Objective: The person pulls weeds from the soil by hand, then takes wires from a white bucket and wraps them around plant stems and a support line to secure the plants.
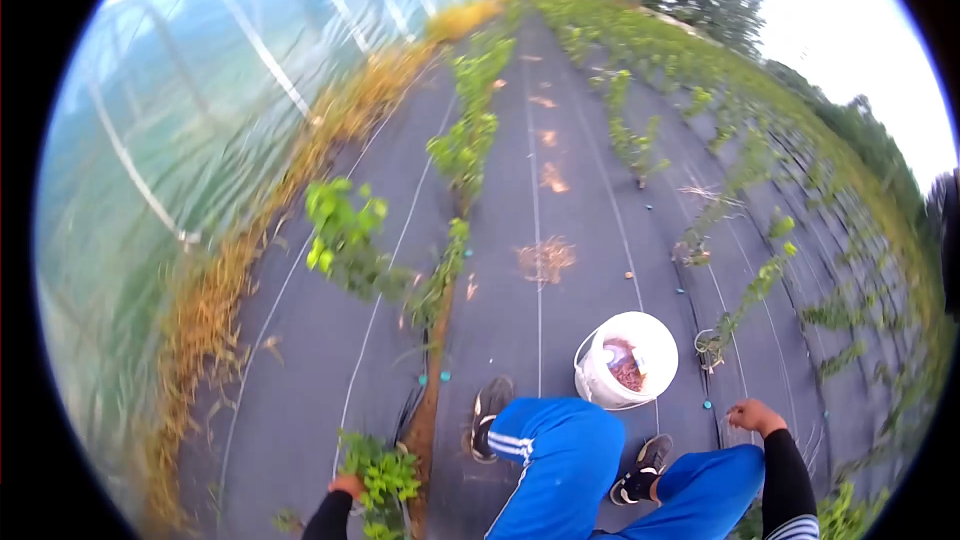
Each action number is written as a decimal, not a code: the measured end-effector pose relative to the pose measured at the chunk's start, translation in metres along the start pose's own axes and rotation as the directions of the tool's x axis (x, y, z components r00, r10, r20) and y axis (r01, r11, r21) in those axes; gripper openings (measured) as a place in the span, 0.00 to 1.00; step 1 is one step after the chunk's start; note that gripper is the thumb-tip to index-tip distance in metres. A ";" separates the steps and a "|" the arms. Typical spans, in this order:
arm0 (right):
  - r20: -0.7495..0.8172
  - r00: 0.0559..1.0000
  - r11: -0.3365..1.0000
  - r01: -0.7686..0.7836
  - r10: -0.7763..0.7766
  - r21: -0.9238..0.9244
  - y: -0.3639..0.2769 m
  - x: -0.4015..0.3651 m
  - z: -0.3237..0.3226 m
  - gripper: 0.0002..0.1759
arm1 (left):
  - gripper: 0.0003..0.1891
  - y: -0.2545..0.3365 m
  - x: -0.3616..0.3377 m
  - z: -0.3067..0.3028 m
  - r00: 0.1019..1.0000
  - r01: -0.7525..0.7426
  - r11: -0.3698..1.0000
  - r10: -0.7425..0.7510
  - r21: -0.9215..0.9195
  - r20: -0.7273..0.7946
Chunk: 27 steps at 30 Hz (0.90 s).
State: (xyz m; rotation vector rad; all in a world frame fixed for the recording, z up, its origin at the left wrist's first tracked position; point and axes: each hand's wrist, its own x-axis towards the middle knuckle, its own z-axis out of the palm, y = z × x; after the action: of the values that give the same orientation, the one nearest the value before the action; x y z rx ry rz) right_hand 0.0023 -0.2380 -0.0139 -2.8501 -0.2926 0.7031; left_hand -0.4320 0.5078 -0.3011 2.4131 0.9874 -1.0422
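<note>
My left hand (347, 485) reaches down at the lower left, against a leafy green plant (385, 475). Leaves cover its fingers, so whether it grips a stem cannot be told. Out beside my right knee hangs my right hand (755, 417), fingers loosely bent and apart, with nothing visible in them. A white bucket (597, 380) with a wire handle stands on the ground in front of my legs. Inside it lie reddish-brown bits and a pale piece that I cannot make out.
Black ground cover (490, 320) with white lines runs ahead between rows of young plants (465, 145). A strip of bare soil (425, 410) cuts through it near my left shoe (490, 418). Dry grass (205, 330) edges a plastic-covered greenhouse (130, 230) at left. Dry clippings (547, 260) lie ahead.
</note>
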 end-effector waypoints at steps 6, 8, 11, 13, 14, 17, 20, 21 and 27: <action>-0.056 0.998 1.000 -0.014 0.012 -0.027 -0.021 -0.013 -0.010 0.16 | 0.20 -0.022 0.040 0.013 0.999 -0.033 0.985 0.026 0.167 0.042; -0.051 0.999 1.000 -0.008 0.006 -0.023 -0.021 -0.016 -0.009 0.16 | 0.20 -0.027 0.058 -0.006 0.989 -0.081 0.982 0.059 0.169 0.132; -0.035 0.999 0.999 -0.031 0.032 0.029 -0.013 -0.012 0.001 0.16 | 0.21 -0.065 0.105 0.034 0.966 -0.098 0.983 0.056 0.155 0.253; -0.023 1.000 0.999 -0.019 0.020 0.041 -0.010 -0.007 0.002 0.17 | 0.20 -0.050 0.093 0.022 0.983 -0.079 0.979 0.044 0.189 0.180; -0.007 1.000 0.999 -0.002 0.002 0.040 -0.008 -0.006 0.002 0.17 | 0.20 -0.044 0.085 0.016 0.987 -0.077 0.979 0.047 0.190 0.156; 0.032 0.999 1.000 -0.010 0.010 0.002 -0.016 -0.005 -0.005 0.18 | 0.20 -0.008 0.035 -0.021 0.994 -0.083 0.988 0.073 0.132 0.082; 0.009 1.000 0.999 -0.015 0.015 0.041 -0.020 -0.002 -0.006 0.18 | 0.19 0.000 0.024 -0.027 0.995 -0.074 0.993 0.069 0.087 0.066; 0.007 1.000 0.999 -0.014 0.014 0.046 -0.021 -0.001 -0.007 0.18 | 0.19 0.002 0.022 -0.033 0.996 -0.065 0.995 0.061 0.074 0.060; 0.006 0.998 0.997 0.070 -0.069 -0.041 -0.027 0.008 -0.003 0.18 | 0.18 0.013 0.012 -0.060 0.998 -0.008 1.000 0.006 0.026 0.063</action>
State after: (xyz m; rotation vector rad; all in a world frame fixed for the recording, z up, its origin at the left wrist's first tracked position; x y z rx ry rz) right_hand 0.0069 -0.2102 -0.0088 -2.8620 -0.4096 0.6973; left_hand -0.3864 0.5369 -0.2688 2.3871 0.9493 -1.1285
